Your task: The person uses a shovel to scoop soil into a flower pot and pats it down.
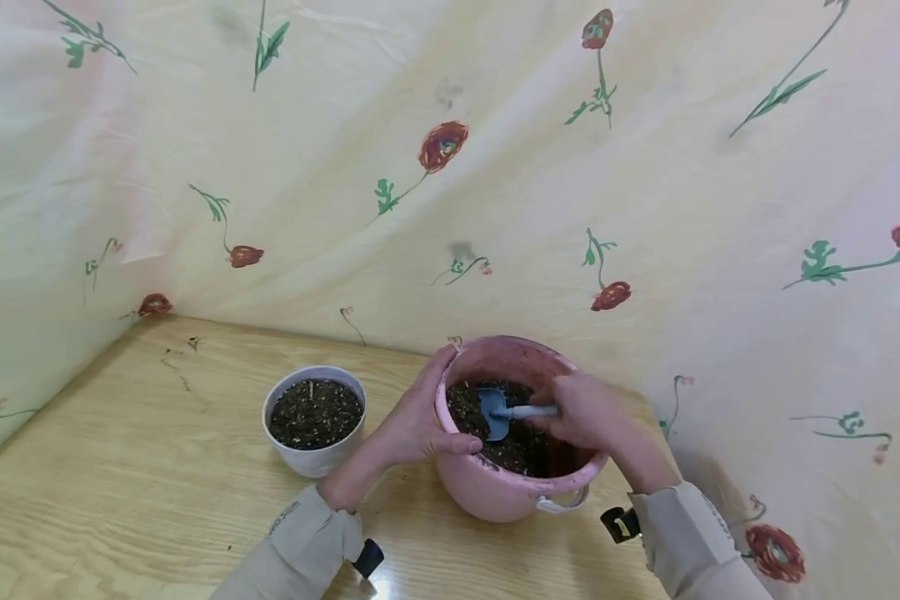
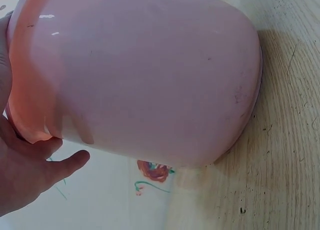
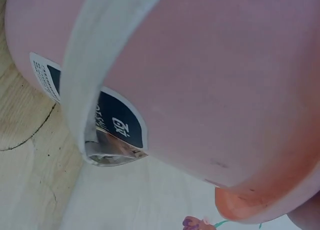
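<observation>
A pink bucket [image 1: 487, 493] with dark soil [image 1: 521, 446] inside stands tilted on the table. My left hand [image 1: 420, 421] grips its rim at the left, thumb lying over the front edge; in the left wrist view the fingers [image 2: 70, 162] show beyond the bucket's wall. Inside the bucket, my right hand [image 1: 588, 408] holds a small blue hand trowel [image 1: 495, 414] by its handle, the blade against the soil. The right wrist view shows mostly the bucket's outer wall [image 3: 215, 90] and its white handle [image 3: 82, 90]; little of the right hand appears there.
Left of the bucket stands a white pot [image 1: 315, 458] filled with dark soil. Both rest on a wooden table [image 1: 120, 467] with a few soil crumbs at the back left. A flower-patterned cloth [image 1: 330, 208] hangs behind and at the sides.
</observation>
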